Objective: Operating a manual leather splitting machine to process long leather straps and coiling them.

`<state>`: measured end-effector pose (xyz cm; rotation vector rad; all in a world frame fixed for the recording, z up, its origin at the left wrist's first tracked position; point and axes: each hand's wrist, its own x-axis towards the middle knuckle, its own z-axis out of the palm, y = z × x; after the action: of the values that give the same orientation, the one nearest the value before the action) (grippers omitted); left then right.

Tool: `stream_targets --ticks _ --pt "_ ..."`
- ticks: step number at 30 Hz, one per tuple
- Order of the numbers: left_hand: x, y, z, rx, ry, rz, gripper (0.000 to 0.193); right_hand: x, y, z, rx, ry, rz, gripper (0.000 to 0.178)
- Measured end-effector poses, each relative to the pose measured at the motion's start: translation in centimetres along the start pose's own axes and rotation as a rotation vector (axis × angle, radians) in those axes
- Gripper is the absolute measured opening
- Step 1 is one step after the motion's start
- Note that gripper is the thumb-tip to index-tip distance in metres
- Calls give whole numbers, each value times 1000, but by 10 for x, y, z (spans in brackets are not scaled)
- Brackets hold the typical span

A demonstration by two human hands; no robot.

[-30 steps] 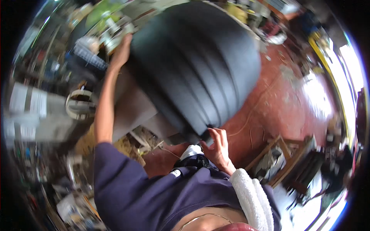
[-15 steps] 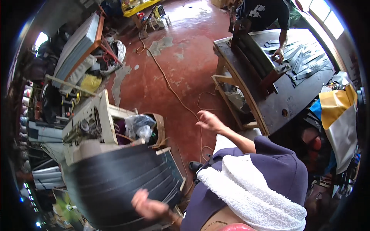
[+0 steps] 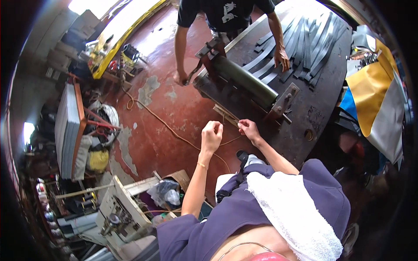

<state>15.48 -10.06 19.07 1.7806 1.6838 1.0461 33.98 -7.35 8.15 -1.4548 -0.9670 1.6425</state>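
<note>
Green-grey roller (image 3: 246,80) set between end brackets on a dark table (image 3: 320,115); all places taken from it. Beyond it and to its right, loose dark strips (image 3: 307,45) fanned over the tabletop, a few running up to its far side. Farther right, draped sheets (image 3: 374,95) in yellow, blue and grey. A co-worker (image 3: 226,15) stands on its far side, one hand (image 3: 180,78) at the crank (image 3: 194,71) by its left end, the other (image 3: 281,59) over the strips. To its left, a tan cord (image 3: 163,124) loops across red floor; farther left, a grey stack of sheets (image 3: 69,130). Near side and well left, a sewing machine (image 3: 119,217), clear plastic bags (image 3: 167,193) close by.

In the way: the table's near edge and a wooden brace (image 3: 226,115) below, both between roller and hands.

Roller lies ahead of both hands, apart from them. Right hand (image 3: 249,129) nearer, fingers curled closed. Left hand (image 3: 212,137) farther left, closed, fingertips drawn to thumb. Cannot tell whether either pinches something small.
</note>
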Motion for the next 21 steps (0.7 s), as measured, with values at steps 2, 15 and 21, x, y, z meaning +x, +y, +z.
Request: stream_targets --ticks 2,15,21 --pt "37 -16 16 -75 6 -45 11 3 2 -2 50 43 33 19" --pt "188 -123 90 -191 -584 -160 56 86 -15 28 260 542 -375 18" --pt "184 -116 79 -787 -811 -105 36 68 -27 34 656 328 -250 17"
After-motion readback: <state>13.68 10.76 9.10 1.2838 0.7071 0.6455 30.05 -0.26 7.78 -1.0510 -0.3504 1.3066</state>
